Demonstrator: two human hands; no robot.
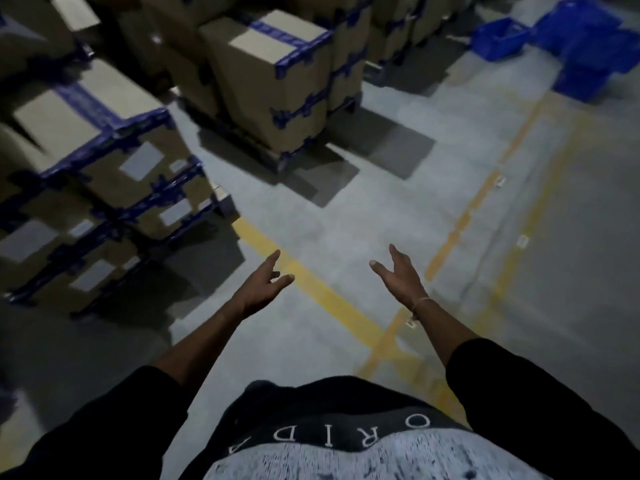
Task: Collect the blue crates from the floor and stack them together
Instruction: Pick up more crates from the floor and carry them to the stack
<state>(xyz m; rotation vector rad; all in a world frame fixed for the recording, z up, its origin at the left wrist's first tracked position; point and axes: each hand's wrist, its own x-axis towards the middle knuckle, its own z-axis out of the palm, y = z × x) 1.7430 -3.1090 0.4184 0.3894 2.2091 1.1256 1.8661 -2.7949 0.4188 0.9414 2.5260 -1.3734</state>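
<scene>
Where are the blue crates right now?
The blue crates sit on the floor at the head view's far upper right, right of the taped cardboard boxes, beyond the yellow floor lines.

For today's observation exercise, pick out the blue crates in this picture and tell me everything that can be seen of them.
The blue crates sit in a loose cluster on the grey floor at the far upper right, beyond the yellow floor lines. They look like moulded plastic, open-topped, with what seem to be perforated walls. One stands apart to the left; the others overlap or nest, some tilted. Blur hides the exact count. Nothing held touches them; both hands are far off.
</scene>
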